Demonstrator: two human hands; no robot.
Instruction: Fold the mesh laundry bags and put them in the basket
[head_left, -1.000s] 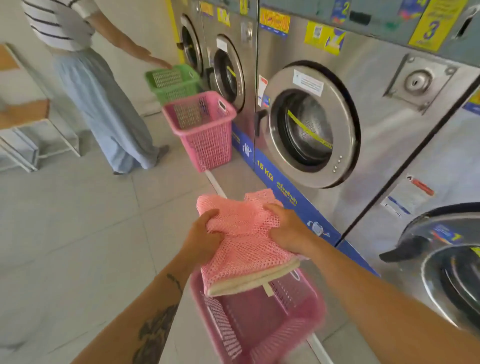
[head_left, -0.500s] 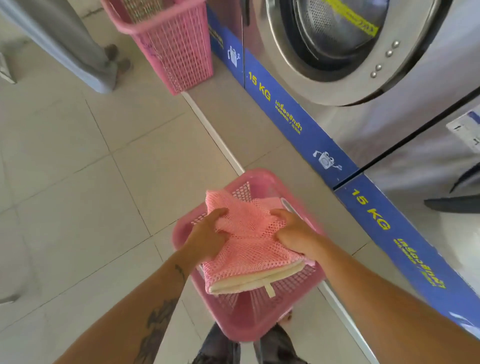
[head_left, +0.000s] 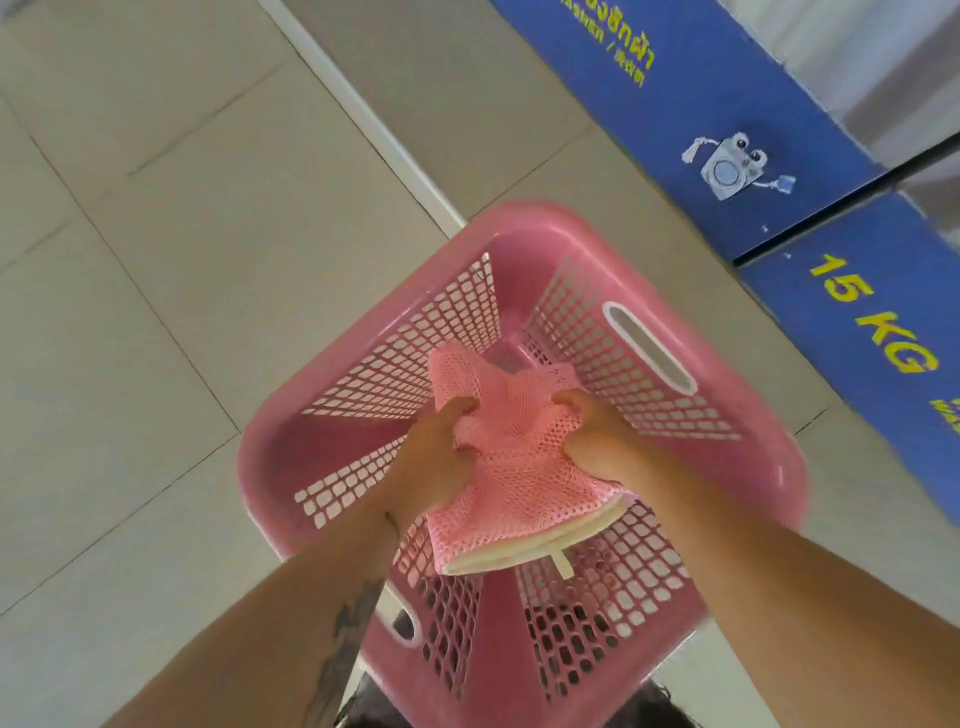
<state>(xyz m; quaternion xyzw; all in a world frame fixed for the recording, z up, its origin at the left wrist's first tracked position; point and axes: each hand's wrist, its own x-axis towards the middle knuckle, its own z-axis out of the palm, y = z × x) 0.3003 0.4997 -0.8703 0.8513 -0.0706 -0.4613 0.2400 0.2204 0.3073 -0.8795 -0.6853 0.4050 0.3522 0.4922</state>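
Note:
A folded pink mesh laundry bag (head_left: 511, 483) with a cream zipper edge hangs inside the mouth of a pink plastic basket (head_left: 358, 358) that stands on the floor. My left hand (head_left: 434, 457) grips the bag's left side and my right hand (head_left: 597, 441) grips its right side. The bag's far corners stick up between my hands. The cream edge faces me, with a small tab hanging from it. Through the gap beyond the bag, a bare patch of the basket's bottom shows.
The blue base panels of the washing machines (head_left: 727, 119), marked 15 KG, run along the right. Pale floor tiles (head_left: 156, 260) spread to the left and beyond the basket. A white strip (head_left: 363, 114) crosses the floor toward the basket.
My view has tilted down onto the basket. Both hands have lowered the folded bag from above the rim into the basket's mouth. The other baskets and the person have left the view.

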